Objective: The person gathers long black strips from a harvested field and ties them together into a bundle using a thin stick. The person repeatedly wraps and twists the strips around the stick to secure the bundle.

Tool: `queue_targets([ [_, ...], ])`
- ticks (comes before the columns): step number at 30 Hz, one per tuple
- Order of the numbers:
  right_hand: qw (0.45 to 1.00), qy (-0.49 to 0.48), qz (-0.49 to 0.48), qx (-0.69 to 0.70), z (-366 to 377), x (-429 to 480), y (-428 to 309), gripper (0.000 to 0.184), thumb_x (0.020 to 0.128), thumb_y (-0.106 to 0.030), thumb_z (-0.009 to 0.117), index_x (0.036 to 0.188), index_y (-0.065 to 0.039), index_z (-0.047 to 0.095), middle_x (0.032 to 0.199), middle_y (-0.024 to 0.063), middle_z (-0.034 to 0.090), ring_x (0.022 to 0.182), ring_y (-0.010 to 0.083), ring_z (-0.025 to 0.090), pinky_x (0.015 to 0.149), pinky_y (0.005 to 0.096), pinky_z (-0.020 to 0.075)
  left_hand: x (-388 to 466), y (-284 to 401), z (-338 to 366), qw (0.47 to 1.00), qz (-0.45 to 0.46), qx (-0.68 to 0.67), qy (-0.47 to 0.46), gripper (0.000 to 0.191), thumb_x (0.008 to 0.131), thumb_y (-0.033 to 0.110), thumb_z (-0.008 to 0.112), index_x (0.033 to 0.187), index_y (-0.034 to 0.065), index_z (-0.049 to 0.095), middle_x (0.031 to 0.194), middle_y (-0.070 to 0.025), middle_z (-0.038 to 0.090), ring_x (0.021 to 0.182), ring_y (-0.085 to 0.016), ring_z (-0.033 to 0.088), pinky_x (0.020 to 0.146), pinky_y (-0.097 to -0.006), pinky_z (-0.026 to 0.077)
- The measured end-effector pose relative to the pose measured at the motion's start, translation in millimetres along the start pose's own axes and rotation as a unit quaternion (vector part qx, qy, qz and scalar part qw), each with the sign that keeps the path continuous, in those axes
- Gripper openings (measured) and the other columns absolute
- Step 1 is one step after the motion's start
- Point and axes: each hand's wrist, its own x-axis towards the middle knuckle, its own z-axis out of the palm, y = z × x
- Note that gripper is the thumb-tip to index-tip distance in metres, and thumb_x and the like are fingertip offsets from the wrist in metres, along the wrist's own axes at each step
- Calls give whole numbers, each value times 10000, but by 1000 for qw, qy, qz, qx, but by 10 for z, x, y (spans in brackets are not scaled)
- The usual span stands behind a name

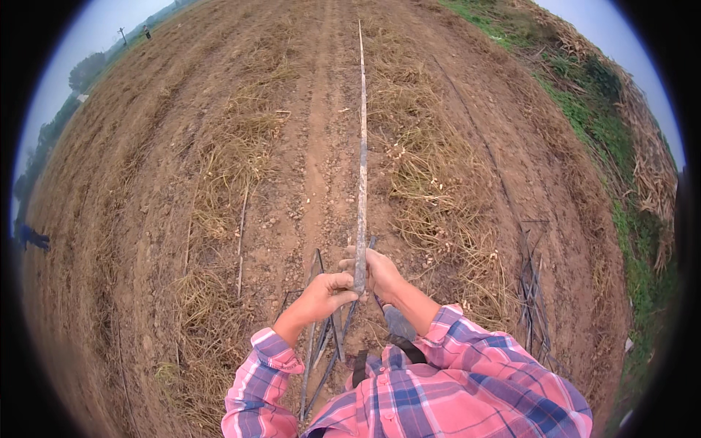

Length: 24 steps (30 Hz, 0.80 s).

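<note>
A long, dirt-caked strip of drip irrigation tape (362, 180) stretches straight away from me over the bare soil. My left hand (323, 298) pinches its near part between thumb and fingers. Just beyond, my right hand (383, 274) wraps it from the right side, its fingertips showing past the tape's left edge. Beneath both hands, folded lengths of dark tape (324, 350) form long loops close to my legs. My hands partly hide where these loops meet the stretched strip.
Rows of dried, pulled peanut plants (443, 191) flank the soil strip. At right lies a bundle of dark tape (531, 295), near a thin dark line (482, 137) along the ground. Green weeds (575, 115) border the field. A distant person (147, 32) stands far left.
</note>
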Motion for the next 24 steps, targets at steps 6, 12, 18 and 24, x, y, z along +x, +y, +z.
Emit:
queue_targets([
  [6, 990, -39, -83, 106, 8, 93, -446, 286, 1064, -261, 395, 1223, -47, 500, 963, 112, 665, 874, 229, 671, 781, 354, 556, -151, -386, 87, 957, -97, 270, -36, 59, 885, 32, 646, 936, 13, 667, 795, -29, 654, 774, -99, 580, 721, -324, 483],
  [12, 944, -138, -193, -231, 376, -229, 166, 234, 1027, -222, 481, 1092, -21, 583, 928, 84, 671, 889, 220, 657, 816, 354, 524, 205, -253, -374, 950, -142, -171, 218, 253, 1022, 156, 489, 1182, -2, 604, 962, -104, 699, 812, -175, 670, 713, -326, 552],
  [18, 756, -230, -283, -544, 417, -383, 603, 148, 952, -124, 537, 1045, -33, 607, 899, 187, 641, 875, 412, 619, 769, 455, 489, 374, 249, -419, 952, -44, -175, 249, 233, 978, 99, 574, 1167, -32, 609, 950, -116, 707, 808, -180, 678, 723, -316, 562],
  [24, 943, -105, -157, -273, 100, 1, 120, 228, 996, -157, 467, 1145, -26, 578, 999, 178, 678, 872, 309, 680, 754, 407, 545, -160, 325, 95, 998, 49, -24, 41, 128, 920, -4, 614, 1022, -12, 690, 953, -65, 732, 902, -113, 656, 852, -283, 515],
])
